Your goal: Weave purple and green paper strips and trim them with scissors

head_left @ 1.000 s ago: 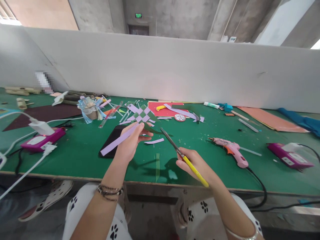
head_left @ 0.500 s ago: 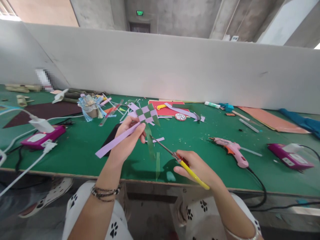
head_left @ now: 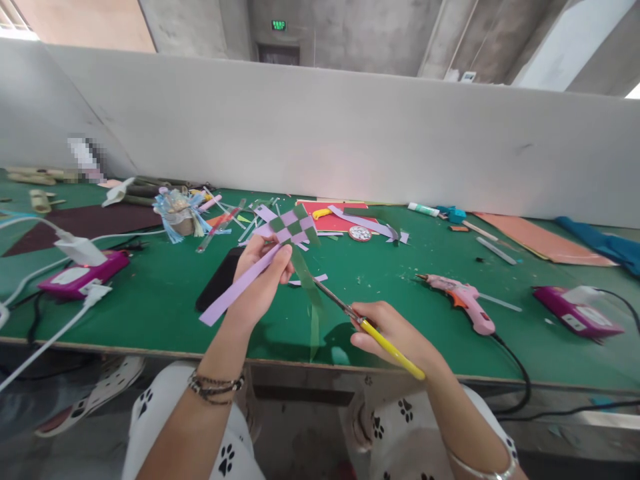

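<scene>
Between the thumb and fingers of my left hand (head_left: 264, 270) is a woven paper piece (head_left: 294, 225), a small purple and green checkerboard. A long purple strip (head_left: 240, 287) trails from it across my hand toward the lower left, and a green strip (head_left: 304, 270) hangs down on the right. My right hand (head_left: 393, 332) is closed around scissors (head_left: 387, 347) with yellow handles. Their blades point up and left, with the tips at the hanging green strip; whether they touch it I cannot tell. Another green strip (head_left: 315, 333) lies on the table below.
A pink glue gun (head_left: 465, 301) lies right of my hands, near a purple power strip (head_left: 575, 313). Another power strip (head_left: 83, 275) with white plugs is at left. Behind are a red sheet (head_left: 320, 212), a yellow-handled tool (head_left: 323, 213) and a ruler (head_left: 220, 227).
The hanging green strip has swung right, along with the scissor tips. My left hand has shifted slightly right and down, still holding the woven paper.
</scene>
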{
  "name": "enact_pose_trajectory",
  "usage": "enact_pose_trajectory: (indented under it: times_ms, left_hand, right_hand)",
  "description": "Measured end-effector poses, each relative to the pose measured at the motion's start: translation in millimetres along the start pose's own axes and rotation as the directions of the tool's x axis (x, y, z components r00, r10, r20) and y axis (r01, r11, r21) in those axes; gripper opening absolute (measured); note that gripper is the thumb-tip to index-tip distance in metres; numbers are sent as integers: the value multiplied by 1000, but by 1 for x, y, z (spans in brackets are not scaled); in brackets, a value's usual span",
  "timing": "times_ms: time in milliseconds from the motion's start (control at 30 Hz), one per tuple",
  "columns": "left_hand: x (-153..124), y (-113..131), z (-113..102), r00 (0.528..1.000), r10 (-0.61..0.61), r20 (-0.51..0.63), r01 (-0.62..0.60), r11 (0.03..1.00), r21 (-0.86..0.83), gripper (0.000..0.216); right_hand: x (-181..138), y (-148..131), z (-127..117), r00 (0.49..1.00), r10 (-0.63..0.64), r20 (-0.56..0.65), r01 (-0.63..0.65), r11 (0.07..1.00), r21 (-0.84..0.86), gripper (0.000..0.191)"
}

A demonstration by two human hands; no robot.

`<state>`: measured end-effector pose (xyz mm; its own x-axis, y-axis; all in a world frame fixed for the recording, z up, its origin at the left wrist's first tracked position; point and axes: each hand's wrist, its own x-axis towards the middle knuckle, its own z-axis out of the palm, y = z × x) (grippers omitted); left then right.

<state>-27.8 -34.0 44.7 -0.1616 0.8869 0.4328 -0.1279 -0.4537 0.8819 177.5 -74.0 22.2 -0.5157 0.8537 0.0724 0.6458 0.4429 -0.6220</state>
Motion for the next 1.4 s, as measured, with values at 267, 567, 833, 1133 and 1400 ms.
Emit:
enact_pose_trajectory:
  times_ms: [267, 567, 833, 1133, 1400]
  left_hand:
    - [-3, -2, 6, 1000, -7, 24, 6, 999, 40, 12]
    - [-3, -5, 7, 1000, 3, 12, -4, 998, 56, 13]
    - [-3, -4, 9, 1000, 4, 2, -4, 999, 41, 14]
    - [-3, -7, 6, 1000, 3, 18, -3, 1000, 21, 17]
    - [-1, -17, 2, 999, 18, 39, -17, 1000, -13, 14]
  right_hand:
    - [0, -1, -4, 999, 26, 43, -28, 998, 52, 59]
    - [-1, 1, -2, 999, 29, 33, -31, 998, 51, 61]
    - [-3, 1, -1, 1000, 18, 26, -20, 997, 68, 59]
    - [-4, -3, -3, 1000, 27, 10, -27, 998, 61, 59]
    - [-3, -3, -3, 999, 48, 19, -48, 998, 30, 62]
